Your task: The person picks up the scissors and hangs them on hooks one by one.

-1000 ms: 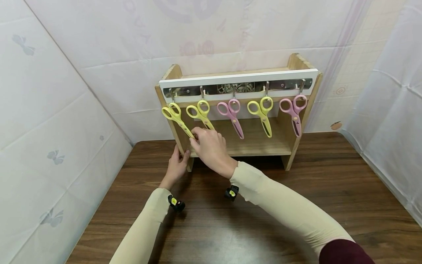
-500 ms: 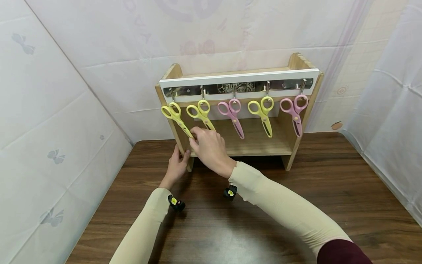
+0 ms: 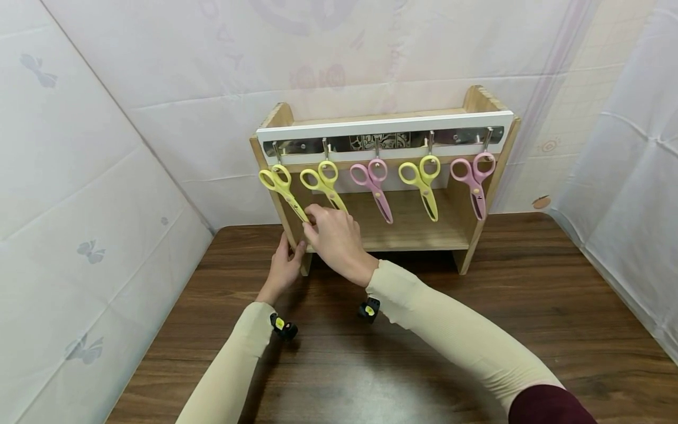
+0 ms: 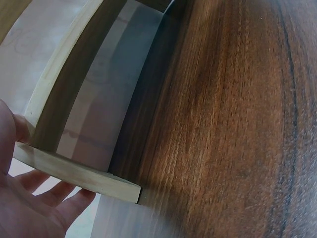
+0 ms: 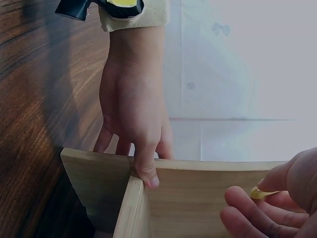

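Observation:
My left hand [image 3: 285,268] grips the lower left side panel of a small wooden shelf [image 3: 389,242], thumb inside and fingers outside, as the left wrist view shows. With my right hand [image 3: 338,238] I pinch the blade end of the leftmost yellow scissors [image 3: 286,191], which slant down from their hook. In the right wrist view the yellow tip [image 5: 256,193] shows between thumb and fingers. Just right of it hang a second pair of yellow scissors [image 3: 324,181], their lower end hidden behind my right hand. Pink scissors [image 3: 374,187] hang at the middle hook.
Further right hang another pair of yellow scissors [image 3: 422,184] and another pair of pink scissors [image 3: 475,182]. All hang from a metal hook rail [image 3: 328,145] on the shelf's white front board. The shelf stands on a dark wooden table [image 3: 339,365], with white patterned sheets [image 3: 185,88] around it.
My right hand has shifted very slightly left with the blade end of the leftmost yellow scissors. The left hand holds still on the shelf.

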`<act>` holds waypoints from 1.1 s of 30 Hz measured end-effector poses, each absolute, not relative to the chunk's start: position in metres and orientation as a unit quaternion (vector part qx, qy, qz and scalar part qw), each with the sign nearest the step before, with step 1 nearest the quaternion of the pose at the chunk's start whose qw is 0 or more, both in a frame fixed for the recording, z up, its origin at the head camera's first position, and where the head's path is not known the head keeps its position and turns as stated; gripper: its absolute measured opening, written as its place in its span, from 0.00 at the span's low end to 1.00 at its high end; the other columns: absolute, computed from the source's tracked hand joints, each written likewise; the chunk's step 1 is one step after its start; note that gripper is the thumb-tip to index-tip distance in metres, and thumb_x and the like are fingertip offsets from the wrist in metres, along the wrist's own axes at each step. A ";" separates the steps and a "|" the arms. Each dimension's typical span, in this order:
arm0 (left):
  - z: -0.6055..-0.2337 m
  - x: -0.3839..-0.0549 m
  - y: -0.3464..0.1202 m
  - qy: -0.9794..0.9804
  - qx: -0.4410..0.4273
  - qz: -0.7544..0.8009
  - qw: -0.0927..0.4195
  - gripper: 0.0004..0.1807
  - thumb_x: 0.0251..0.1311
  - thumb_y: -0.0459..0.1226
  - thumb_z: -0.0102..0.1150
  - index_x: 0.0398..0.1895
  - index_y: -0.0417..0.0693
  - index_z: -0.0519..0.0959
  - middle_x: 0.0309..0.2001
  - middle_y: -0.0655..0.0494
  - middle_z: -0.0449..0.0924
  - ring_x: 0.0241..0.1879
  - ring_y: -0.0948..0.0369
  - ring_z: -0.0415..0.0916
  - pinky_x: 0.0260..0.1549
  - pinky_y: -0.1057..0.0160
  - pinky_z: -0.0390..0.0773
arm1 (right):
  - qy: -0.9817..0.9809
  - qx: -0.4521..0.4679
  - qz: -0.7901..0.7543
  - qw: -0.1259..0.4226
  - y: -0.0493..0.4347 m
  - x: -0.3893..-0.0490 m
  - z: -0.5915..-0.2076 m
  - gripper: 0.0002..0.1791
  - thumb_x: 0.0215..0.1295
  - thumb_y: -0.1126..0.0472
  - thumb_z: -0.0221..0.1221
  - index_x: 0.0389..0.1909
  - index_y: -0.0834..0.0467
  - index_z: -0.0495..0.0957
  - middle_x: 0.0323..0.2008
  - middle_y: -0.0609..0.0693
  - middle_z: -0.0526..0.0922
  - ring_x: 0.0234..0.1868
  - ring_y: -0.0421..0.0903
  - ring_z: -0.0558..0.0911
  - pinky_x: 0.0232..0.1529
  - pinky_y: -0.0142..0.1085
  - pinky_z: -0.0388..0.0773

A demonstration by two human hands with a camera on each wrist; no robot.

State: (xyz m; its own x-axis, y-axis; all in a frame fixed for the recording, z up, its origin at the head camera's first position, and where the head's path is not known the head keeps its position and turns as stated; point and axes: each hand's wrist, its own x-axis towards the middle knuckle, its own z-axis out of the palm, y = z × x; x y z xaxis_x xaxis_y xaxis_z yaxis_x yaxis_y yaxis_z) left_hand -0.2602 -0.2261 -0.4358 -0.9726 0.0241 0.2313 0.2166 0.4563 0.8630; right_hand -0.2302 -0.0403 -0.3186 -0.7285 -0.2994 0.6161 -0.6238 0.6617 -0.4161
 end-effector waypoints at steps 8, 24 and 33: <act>-0.432 -0.259 -0.224 -0.850 -0.074 -0.515 0.088 0.29 0.81 0.44 0.47 0.79 0.52 0.55 0.72 0.37 0.66 0.70 0.42 0.67 0.63 0.38 0.72 | -0.875 0.268 0.317 0.250 -0.037 -0.231 -0.319 0.10 0.74 0.58 0.62 0.50 0.55 0.85 0.39 0.45 0.89 0.27 0.41 0.82 0.20 0.34 0.75; -0.391 -0.251 -0.229 -0.945 -0.013 -0.325 -0.027 0.38 0.79 0.60 0.36 0.75 0.39 0.62 0.66 0.32 0.73 0.65 0.36 0.71 0.61 0.37 0.73 | -0.919 0.275 0.209 0.192 -0.017 -0.212 -0.307 0.22 0.75 0.49 0.61 0.62 0.57 0.78 0.28 0.49 0.83 0.20 0.49 0.80 0.13 0.39 0.71; -0.378 -0.244 -0.223 -0.964 0.014 -0.263 -0.050 0.36 0.78 0.61 0.37 0.61 0.38 0.73 0.55 0.36 0.80 0.52 0.39 0.79 0.46 0.39 0.78 | -0.926 0.305 0.157 0.160 0.007 -0.192 -0.307 0.19 0.74 0.45 0.61 0.52 0.55 0.79 0.23 0.47 0.78 0.22 0.49 0.81 0.14 0.40 0.72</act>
